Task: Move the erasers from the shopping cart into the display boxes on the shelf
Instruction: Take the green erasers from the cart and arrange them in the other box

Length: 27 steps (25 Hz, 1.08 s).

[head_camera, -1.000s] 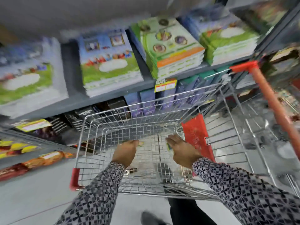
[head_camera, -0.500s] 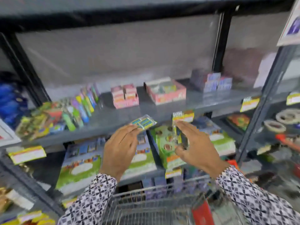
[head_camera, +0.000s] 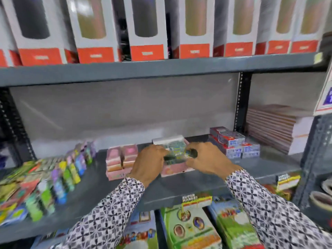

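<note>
I see left hand (head_camera: pixel 150 161) and right hand (head_camera: pixel 209 159) each pinching an eraser pack (head_camera: pixel 175 152), over pink display box (head_camera: pixel 177 170), on grey shelf (head_camera: pixel 179 187).

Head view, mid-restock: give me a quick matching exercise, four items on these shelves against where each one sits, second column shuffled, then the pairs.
Items
1. Pink open-top display box
2. Stacked red-and-blue cartons
3. Tall white boxes with orange bases
4. Green-covered books

Places
A. Top shelf, standing in a row
B. Lowest shelf visible, beneath the hands
C. Middle shelf, under both hands
D. Middle shelf, right of the display box

Pairs: 1-C, 2-D, 3-A, 4-B. The left hand and right hand both hold small packets over that box.
</note>
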{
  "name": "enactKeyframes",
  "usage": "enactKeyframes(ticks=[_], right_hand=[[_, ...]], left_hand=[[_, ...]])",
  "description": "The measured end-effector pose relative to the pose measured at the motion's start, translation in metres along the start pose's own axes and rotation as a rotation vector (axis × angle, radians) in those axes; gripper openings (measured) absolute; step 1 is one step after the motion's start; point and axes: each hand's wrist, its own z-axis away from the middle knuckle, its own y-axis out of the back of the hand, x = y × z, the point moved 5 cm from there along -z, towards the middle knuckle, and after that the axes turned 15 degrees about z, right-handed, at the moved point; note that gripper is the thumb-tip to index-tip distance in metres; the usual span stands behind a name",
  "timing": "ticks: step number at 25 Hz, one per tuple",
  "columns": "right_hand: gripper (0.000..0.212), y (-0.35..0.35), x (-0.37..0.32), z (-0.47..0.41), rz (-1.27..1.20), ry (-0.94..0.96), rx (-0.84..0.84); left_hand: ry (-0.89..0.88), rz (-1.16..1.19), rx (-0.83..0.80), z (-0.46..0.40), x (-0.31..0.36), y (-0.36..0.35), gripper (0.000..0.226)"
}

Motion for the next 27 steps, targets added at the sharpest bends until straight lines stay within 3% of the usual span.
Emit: enactKeyframes(ticks=[5,8,12,15,20,23,27], right_hand=[[0.064,-0.031,0.018,-0.036,0.094,0.019,-0.089],[0.071,-0.040,0.022,-0.044,0.114,0.052,-0.078],[0.066,-0.046,0.026,-0.042,0.177,0.080,0.065],[0.064,-0.046,0.026,-0.036,0.230,0.096,0.112],[0.051,-0.056,0.013,-0.030,0.298,0.181,-0.028],[0.046,-0.058,0.013,-0.031,0.287,0.159,-0.049],[0.046,-0.056,0.009,-0.027,0.274,0.240,0.064]], left_hand=[[0.013,0.034,-0.136,-0.028,-0.005,-0.030,0.026],[0.089,0.159,-0.243,-0.027,-0.017,-0.036,0.040],[0.265,0.208,-0.445,-0.021,-0.028,-0.038,0.049],[0.276,0.183,-0.402,-0.019,-0.034,-0.031,0.045],[0.311,-0.012,-0.390,-0.021,-0.027,-0.025,0.030],[0.331,0.094,-0.437,-0.018,-0.022,-0.030,0.042],[0.340,0.159,-0.530,-0.009,-0.009,-0.036,0.059]])
